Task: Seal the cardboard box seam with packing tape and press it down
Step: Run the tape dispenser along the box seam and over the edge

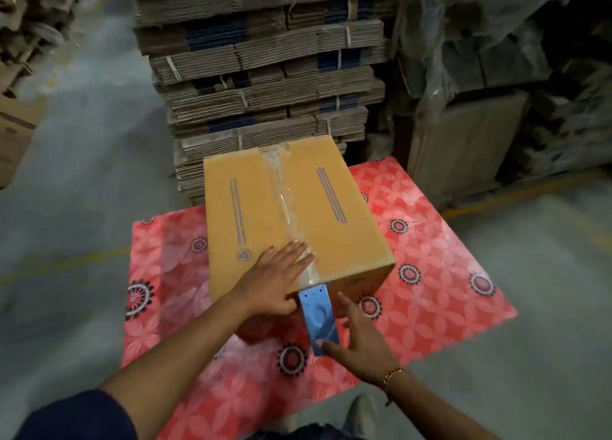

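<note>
The cardboard box (pixel 291 221) sits on a red flower-patterned bench (pixel 430 274), its long axis running from the person away toward the stack of flattened cartons (pixel 265 75) behind it, turned slightly so the near end points a little to the right. Along that same axis, down the middle of the box top, lies a strip of clear packing tape (pixel 281 191) covering the seam from the far edge to the near edge.

The left hand (pixel 275 280) rests palm down on the near end of the box top, its fingers (pixel 291 250) spread and flat, with the fingertips lying on the tape and the thumb at the near top edge of the box. Just below that edge, a blue tape dispenser (pixel 318 320) hangs against the near face of the box, its upper end touching the tape at the edge and its long axis pointing down toward the person.

The right hand (pixel 361 343) is at the lower end of the dispenser, nearer the person than the box. Its fingers are loosely spread: the thumb touches the dispenser's lower end, and the index finger reaches up beside its right side. A gold bracelet (pixel 392 378) circles the right wrist.

Right of the box, beyond the bench, stand plastic-wrapped goods (pixel 496 75) on the grey floor (pixel 82 174).
</note>
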Demonstrator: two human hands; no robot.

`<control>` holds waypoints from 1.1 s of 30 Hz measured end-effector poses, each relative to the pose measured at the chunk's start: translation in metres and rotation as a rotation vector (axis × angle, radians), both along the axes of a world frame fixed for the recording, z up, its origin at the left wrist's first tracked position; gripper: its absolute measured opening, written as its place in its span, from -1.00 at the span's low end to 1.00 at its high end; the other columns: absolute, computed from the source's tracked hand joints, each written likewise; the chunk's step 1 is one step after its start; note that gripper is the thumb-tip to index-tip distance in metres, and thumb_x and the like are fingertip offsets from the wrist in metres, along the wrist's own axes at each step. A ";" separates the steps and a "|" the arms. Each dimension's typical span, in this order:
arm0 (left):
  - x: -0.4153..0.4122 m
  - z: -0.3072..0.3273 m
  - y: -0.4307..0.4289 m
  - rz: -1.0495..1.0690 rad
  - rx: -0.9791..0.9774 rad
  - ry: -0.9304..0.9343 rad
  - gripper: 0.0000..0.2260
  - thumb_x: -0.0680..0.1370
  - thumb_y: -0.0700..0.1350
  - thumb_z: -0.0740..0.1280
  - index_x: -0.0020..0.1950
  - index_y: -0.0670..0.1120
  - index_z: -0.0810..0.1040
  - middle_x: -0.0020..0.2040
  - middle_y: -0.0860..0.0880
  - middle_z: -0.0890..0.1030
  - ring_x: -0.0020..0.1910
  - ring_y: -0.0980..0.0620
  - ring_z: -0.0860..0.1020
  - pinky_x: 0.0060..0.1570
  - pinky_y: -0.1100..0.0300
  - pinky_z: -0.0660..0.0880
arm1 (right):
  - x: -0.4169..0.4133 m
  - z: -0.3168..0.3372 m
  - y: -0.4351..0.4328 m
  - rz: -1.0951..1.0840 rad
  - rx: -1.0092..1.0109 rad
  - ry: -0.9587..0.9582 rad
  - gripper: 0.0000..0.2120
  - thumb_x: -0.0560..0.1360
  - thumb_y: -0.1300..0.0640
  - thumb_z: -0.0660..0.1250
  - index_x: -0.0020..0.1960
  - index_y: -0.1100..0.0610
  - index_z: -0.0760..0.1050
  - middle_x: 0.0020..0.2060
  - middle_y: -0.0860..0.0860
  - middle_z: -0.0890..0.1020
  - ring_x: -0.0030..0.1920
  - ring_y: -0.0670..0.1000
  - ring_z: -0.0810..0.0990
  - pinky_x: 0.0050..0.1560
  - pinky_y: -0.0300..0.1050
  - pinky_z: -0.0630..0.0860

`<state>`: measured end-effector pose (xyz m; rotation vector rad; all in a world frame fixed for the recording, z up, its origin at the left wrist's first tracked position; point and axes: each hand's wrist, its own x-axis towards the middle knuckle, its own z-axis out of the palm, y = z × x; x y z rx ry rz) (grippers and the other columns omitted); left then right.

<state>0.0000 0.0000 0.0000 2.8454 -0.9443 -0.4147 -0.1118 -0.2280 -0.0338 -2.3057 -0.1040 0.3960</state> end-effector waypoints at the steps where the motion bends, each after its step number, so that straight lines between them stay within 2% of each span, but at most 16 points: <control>1: 0.001 -0.005 -0.001 -0.052 0.039 -0.006 -0.04 0.41 0.10 0.35 0.67 0.06 -0.16 0.65 0.03 -0.29 0.63 0.04 -0.28 0.55 -0.03 -0.25 | -0.002 -0.002 0.010 -0.008 -0.017 -0.001 0.05 0.36 -0.42 0.36 0.62 -0.01 -0.06 0.55 -0.05 0.27 0.47 0.00 0.35 0.36 -0.07 0.40; 3: 0.001 -0.017 -0.002 -0.086 0.087 -0.029 0.05 0.38 0.11 0.39 0.66 0.06 -0.25 0.65 0.01 -0.35 0.62 0.02 -0.34 0.55 -0.07 -0.29 | -0.004 -0.006 0.029 -0.060 -0.057 0.019 0.13 0.32 -0.49 0.33 0.63 0.00 -0.11 0.58 -0.06 0.20 0.52 0.02 0.28 0.40 -0.02 0.39; 5: -0.004 -0.028 -0.004 -0.086 0.087 -0.063 0.07 0.35 0.10 0.38 0.65 0.06 -0.27 0.65 0.00 -0.33 0.63 0.01 -0.33 0.57 -0.10 -0.28 | -0.007 -0.011 0.043 -0.163 -0.015 0.047 0.12 0.32 -0.48 0.36 0.63 -0.01 -0.10 0.58 -0.06 0.23 0.51 0.04 0.33 0.36 0.03 0.44; 9: -0.007 -0.036 0.002 -0.074 0.087 -0.135 0.03 0.35 0.05 0.34 0.66 0.05 -0.24 0.67 0.00 -0.27 0.65 0.00 -0.27 0.60 -0.15 -0.15 | -0.012 -0.010 0.053 -0.248 0.062 0.009 -0.11 0.46 -0.29 0.38 0.61 -0.02 0.03 0.52 -0.05 0.35 0.42 0.06 0.44 0.26 0.02 0.50; 11: -0.004 -0.035 0.003 -0.075 0.100 -0.138 0.00 0.37 0.02 0.34 0.66 0.05 -0.22 0.68 0.00 -0.25 0.65 0.01 -0.23 0.60 -0.15 -0.09 | -0.014 -0.006 0.053 -0.263 0.081 0.005 -0.22 0.49 -0.18 0.40 0.57 -0.03 0.10 0.41 -0.03 0.46 0.28 0.07 0.53 0.16 0.03 0.53; 14: 0.000 -0.031 0.000 -0.071 0.111 -0.152 -0.10 0.44 0.05 0.30 0.67 0.06 -0.14 0.69 0.01 -0.15 0.67 0.01 -0.12 0.56 -0.11 0.03 | -0.017 0.001 0.053 -0.314 0.091 0.007 -0.29 0.40 -0.15 0.39 0.47 -0.12 0.19 0.11 -0.05 0.60 -0.11 0.06 0.64 -0.11 0.12 0.61; 17: 0.002 -0.037 -0.001 -0.040 0.091 -0.192 -0.27 0.50 0.09 0.10 0.66 0.09 -0.07 0.70 0.03 -0.06 0.66 0.02 -0.03 0.50 -0.10 0.12 | -0.019 0.008 0.056 -0.341 0.066 -0.005 -0.36 0.36 -0.17 0.38 0.38 -0.11 0.27 -0.05 -0.08 0.60 -0.25 0.04 0.62 -0.24 0.09 0.62; 20: 0.003 -0.044 0.000 -0.026 0.036 -0.198 -0.30 0.48 0.17 -0.07 0.65 0.10 0.03 0.69 0.04 0.04 0.65 0.03 0.05 0.45 -0.11 0.18 | -0.023 0.015 0.060 -0.362 0.026 -0.013 -0.42 0.35 -0.18 0.37 0.33 -0.15 0.29 -0.16 -0.09 0.61 -0.33 0.01 0.62 -0.34 0.09 0.60; 24: 0.004 -0.046 -0.002 -0.027 0.006 -0.220 -0.28 0.47 0.24 -0.06 0.63 0.09 0.12 0.68 0.03 0.12 0.64 0.02 0.13 0.42 -0.12 0.21 | -0.033 0.019 0.060 -0.385 -0.019 -0.008 -0.48 0.36 -0.16 0.37 0.26 -0.17 0.28 -0.22 -0.12 0.57 -0.37 -0.06 0.57 -0.39 0.02 0.55; 27: 0.005 -0.053 -0.001 -0.023 -0.013 -0.253 -0.34 0.55 0.32 -0.01 0.61 0.08 0.19 0.65 0.02 0.22 0.60 0.00 0.23 0.36 -0.14 0.29 | -0.049 0.016 0.058 -0.414 -0.041 0.020 -0.47 0.35 -0.18 0.36 0.27 -0.17 0.29 -0.19 -0.12 0.59 -0.33 -0.07 0.59 -0.35 0.03 0.58; 33: 0.006 -0.057 -0.001 -0.021 -0.031 -0.279 -0.34 0.54 0.36 0.08 0.57 0.08 0.27 0.62 0.00 0.29 0.57 -0.01 0.30 0.32 -0.13 0.34 | -0.057 0.022 0.058 -0.397 -0.085 0.030 -0.40 0.37 -0.21 0.34 0.35 -0.13 0.26 -0.18 -0.14 0.57 -0.32 -0.14 0.56 -0.41 -0.19 0.46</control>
